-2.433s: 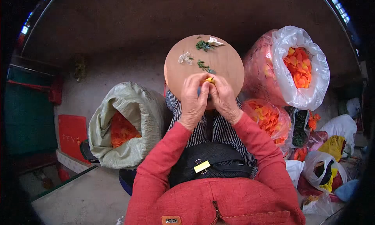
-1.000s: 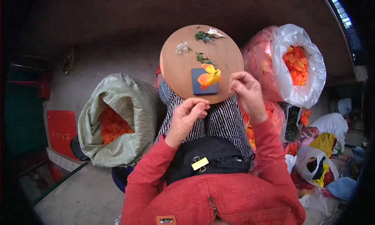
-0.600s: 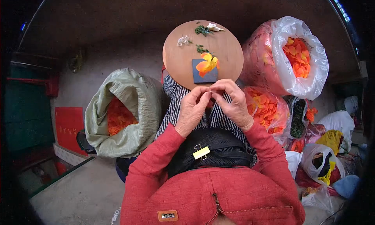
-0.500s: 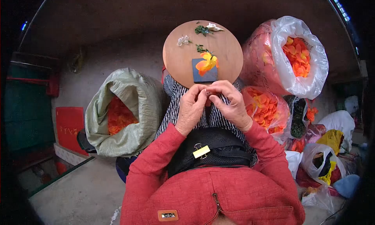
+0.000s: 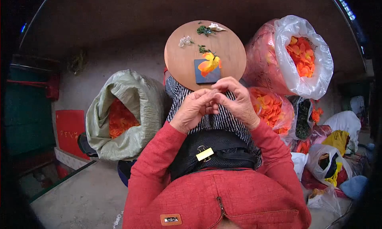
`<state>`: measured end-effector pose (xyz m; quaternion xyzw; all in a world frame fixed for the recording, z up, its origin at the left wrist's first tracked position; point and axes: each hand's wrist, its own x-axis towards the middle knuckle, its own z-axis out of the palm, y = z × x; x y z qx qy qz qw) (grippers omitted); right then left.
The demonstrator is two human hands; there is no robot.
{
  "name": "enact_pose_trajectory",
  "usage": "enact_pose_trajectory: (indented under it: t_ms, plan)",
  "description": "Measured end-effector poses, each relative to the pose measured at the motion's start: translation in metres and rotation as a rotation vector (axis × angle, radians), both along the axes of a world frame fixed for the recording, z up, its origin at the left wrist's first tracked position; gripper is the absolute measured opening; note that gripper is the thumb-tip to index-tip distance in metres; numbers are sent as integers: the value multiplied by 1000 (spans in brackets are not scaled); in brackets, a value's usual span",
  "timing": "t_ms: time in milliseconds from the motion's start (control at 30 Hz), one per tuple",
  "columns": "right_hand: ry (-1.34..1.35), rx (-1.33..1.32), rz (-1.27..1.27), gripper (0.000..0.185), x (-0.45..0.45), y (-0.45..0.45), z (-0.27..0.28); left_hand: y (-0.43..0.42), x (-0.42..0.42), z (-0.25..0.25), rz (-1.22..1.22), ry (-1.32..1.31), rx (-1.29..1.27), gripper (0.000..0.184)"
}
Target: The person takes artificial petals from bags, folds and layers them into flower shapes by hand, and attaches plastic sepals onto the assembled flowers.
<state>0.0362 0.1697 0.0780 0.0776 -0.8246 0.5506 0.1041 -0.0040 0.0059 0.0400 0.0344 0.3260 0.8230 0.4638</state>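
Observation:
My left hand (image 5: 195,110) and my right hand (image 5: 237,103) meet over my lap, just short of the round wooden board (image 5: 178,68). Thumbs and fingertips are pinched together on both hands, touching or nearly so. Whatever lies between them is too small to make out. Beyond my fingers, a yellow-and-orange artificial flower (image 5: 209,65) rests on a dark square pad (image 5: 201,78). Small green pieces (image 5: 203,48) lie just behind the flower. Farther back are a green bunch (image 5: 205,30), a white flower-like piece (image 5: 216,27) and a clear-whitish cluster (image 5: 185,41).
At left stands a pale green woven sack (image 5: 97,127) of orange petals. To the right are a large clear plastic bag (image 5: 323,79) of orange petals, a smaller petal bag (image 5: 271,109) and a bag of dark green pieces (image 5: 304,118). A binder clip (image 5: 205,154) sits on my black waist bag.
My hands have turned and shifted slightly; the left fingers now curl with the palm more upward, and the right index finger arches higher. The flower and pad stay in place.

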Motion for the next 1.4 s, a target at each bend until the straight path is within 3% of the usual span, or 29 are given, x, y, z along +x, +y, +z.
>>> enact_pose_trajectory:
  t_ms: [133,167,600,667,700,833,1067,1233,1333,1400]
  plan:
    - [51,-89,-180,18,-20,7,23,-2,-1,1,17,-31,-74,26]
    - [154,92,-184,18,-30,13,23,-4,-1,0,32,-23,-82,26]
    - [113,189,-112,19,-66,12,5,-18,-10,-1,149,92,-185,26]
    - [164,205,-151,19,-64,10,13,-14,-17,10,340,413,-442,19]
    - [214,221,-187,18,-63,8,15,-7,-18,16,479,499,-447,16]
    - [234,210,-195,13,-63,10,10,12,-42,33,596,810,-564,13]
    - [396,259,-254,9,-65,11,-10,53,-42,23,624,663,-465,9]
    - [392,260,-168,12,-63,24,-6,46,-43,16,587,761,-498,13]
    - [510,397,-364,10,-58,73,2,23,-28,17,550,736,-689,22]
    - [355,327,-609,11,-47,124,22,2,-18,-4,594,756,-721,21]
